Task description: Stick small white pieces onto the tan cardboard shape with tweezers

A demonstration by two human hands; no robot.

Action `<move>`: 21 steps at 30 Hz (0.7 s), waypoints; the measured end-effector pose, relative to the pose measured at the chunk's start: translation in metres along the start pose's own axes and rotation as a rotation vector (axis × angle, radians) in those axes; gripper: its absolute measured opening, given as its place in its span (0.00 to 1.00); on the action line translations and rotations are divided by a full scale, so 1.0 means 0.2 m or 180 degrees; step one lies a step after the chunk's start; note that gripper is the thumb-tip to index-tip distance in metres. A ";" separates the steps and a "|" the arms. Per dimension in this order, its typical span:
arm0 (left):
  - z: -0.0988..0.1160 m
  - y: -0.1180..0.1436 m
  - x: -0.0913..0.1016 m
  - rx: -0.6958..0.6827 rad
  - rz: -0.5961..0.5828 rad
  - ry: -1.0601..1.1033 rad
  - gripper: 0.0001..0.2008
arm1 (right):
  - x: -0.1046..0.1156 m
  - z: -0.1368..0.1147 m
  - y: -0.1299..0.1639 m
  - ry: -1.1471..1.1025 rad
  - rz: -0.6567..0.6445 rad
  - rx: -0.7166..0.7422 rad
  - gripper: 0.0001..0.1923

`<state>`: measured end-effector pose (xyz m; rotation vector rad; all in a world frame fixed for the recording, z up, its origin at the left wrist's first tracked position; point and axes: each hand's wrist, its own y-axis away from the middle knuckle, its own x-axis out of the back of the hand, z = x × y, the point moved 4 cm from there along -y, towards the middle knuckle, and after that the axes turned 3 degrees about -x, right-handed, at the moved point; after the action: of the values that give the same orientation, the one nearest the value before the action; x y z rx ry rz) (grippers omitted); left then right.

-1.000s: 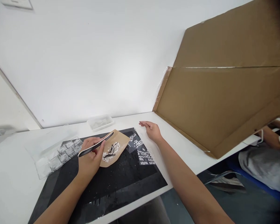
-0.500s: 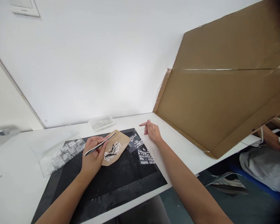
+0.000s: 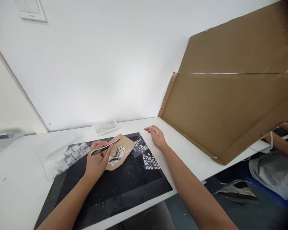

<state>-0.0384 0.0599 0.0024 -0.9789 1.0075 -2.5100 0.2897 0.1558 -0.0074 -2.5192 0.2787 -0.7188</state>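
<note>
At the lower centre of the frame, a slim, slightly curved black tool with a pale edge (image 3: 101,150) was clamped in the left hand (image 3: 97,161), its tip over a tan paper sheet with angled corners (image 3: 127,147); the right hand (image 3: 157,138) stood well apart, farther right. Small, irregular white chips (image 3: 121,150) and dark, crinkled strips (image 3: 117,154) lay on the paper – a loose scatter – over a flat black mat (image 3: 124,187). The right hand's fingers were loosely bent; whether they touched the smooth white table (image 3: 12,195) could not be told.
</note>
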 end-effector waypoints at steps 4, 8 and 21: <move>0.00 -0.01 -0.01 -0.0004 -0.0211 -0.0159 0.14 | 0.00 0.01 0.00 0.0021 -0.0007 0.0022 0.23; 0.01 -0.04 -0.01 -0.0407 -0.0393 -0.0199 0.12 | -0.01 0.02 0.00 0.0055 -0.0050 0.0077 0.22; -0.03 -0.08 0.11 0.0060 0.0207 0.0059 0.14 | -0.03 0.00 0.00 0.0313 -0.0201 0.0129 0.23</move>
<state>-0.0589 0.0644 0.0204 -0.9043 1.0026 -2.4754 0.2849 0.1568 -0.0098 -2.4678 0.2169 -0.8663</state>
